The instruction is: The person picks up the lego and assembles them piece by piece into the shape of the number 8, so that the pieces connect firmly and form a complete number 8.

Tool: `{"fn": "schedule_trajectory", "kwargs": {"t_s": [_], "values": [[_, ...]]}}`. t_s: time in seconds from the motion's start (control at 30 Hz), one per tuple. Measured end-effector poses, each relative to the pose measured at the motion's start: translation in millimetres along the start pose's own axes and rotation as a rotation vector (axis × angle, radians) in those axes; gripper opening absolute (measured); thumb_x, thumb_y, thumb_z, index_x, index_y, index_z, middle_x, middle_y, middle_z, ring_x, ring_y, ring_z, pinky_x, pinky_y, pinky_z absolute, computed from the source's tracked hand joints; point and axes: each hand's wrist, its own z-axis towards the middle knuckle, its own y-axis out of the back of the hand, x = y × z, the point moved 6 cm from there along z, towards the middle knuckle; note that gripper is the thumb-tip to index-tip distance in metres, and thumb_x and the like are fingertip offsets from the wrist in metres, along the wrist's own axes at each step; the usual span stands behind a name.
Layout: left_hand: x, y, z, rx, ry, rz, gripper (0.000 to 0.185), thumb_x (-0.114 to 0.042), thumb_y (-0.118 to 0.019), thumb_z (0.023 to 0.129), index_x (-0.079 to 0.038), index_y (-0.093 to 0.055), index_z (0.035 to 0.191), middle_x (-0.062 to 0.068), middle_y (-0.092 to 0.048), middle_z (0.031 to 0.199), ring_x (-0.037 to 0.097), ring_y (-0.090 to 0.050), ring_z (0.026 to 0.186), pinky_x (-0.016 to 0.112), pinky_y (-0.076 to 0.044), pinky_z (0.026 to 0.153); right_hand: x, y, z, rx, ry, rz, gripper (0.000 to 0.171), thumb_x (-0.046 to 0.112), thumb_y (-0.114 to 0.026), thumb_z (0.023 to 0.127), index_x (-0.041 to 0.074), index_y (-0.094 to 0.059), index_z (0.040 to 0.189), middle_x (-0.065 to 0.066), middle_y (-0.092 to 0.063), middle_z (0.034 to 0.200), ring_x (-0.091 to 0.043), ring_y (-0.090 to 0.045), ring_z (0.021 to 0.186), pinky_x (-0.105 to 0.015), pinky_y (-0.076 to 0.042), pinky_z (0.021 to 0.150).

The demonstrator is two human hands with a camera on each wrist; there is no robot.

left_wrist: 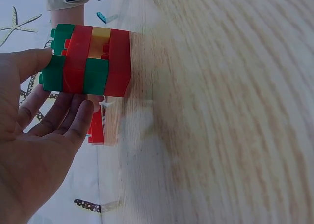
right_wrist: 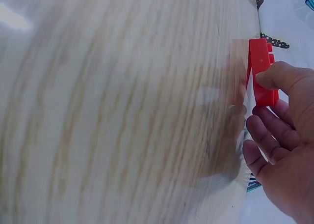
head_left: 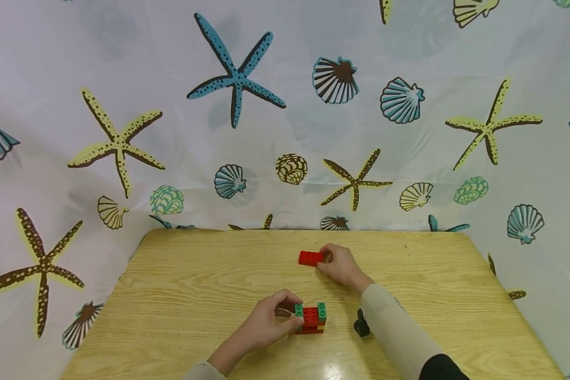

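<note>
My left hand is at a small stack of toy building bricks standing on the table. The thumb and fingers grip its left side. The stack has red layers, with green and yellow bricks between them and two green bricks on top, as the left wrist view shows on the brick stack. Farther back, my right hand pinches the right end of a red brick between thumb and fingers. In the right wrist view, this red brick leans slightly, with a narrow gap beneath one side.
A small black object lies on the wooden table, close beside the right sleeve. Behind the table and along both sides hangs a white cloth printed with starfish and shells.
</note>
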Motion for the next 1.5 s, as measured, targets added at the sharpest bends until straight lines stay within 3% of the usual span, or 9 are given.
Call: {"fn": "schedule_trajectory", "kwargs": {"t_s": [0.3, 0.67, 0.93, 1.5], "values": [[-0.5, 0.7, 0.0, 0.008, 0.001, -0.01, 0.034, -0.026, -0.072, 0.102, -0.004, -0.064, 0.127, 0.007, -0.07, 0.121, 0.024, -0.069, 0.111, 0.038, -0.058, 0.099, 2, 4, -7, -0.009, -0.033, 0.033, 0.031, 0.015, -0.079, 0.094, 0.003, -0.07, 0.121, -0.009, -0.073, 0.11, -0.02, -0.064, 0.094, -0.039, -0.058, 0.087], [0.2, -0.3, 0.8, 0.009, 0.007, 0.015, 0.037, -0.028, -0.072, 0.102, -0.004, -0.065, 0.129, 0.006, -0.071, 0.121, 0.023, -0.069, 0.11, 0.042, -0.058, 0.099, 7, 15, -25, -0.025, -0.009, 0.003, 0.031, 0.015, -0.079, 0.091, 0.007, -0.07, 0.119, -0.007, -0.073, 0.112, -0.024, -0.065, 0.102, -0.043, -0.058, 0.092], [-2.6, -0.1, 1.2, 0.007, -0.012, 0.01, 0.037, -0.026, -0.073, 0.101, -0.003, -0.065, 0.129, 0.008, -0.071, 0.122, 0.021, -0.069, 0.109, 0.034, -0.058, 0.097, 23, 23, -42, -0.014, 0.054, 0.018, 0.032, 0.015, -0.078, 0.09, 0.008, -0.07, 0.12, -0.004, -0.072, 0.113, -0.022, -0.064, 0.102, -0.039, -0.056, 0.089], [1.3, 0.4, 1.9, 0.002, -0.008, 0.038, 0.04, -0.029, -0.073, 0.101, -0.003, -0.065, 0.131, 0.006, -0.071, 0.121, 0.023, -0.069, 0.11, 0.035, -0.058, 0.097, 39, 31, -80, -0.004, 0.151, 0.031, 0.031, 0.019, -0.078, 0.092, 0.013, -0.071, 0.121, 0.001, -0.072, 0.113, -0.024, -0.065, 0.103, -0.034, -0.051, 0.085]]}}
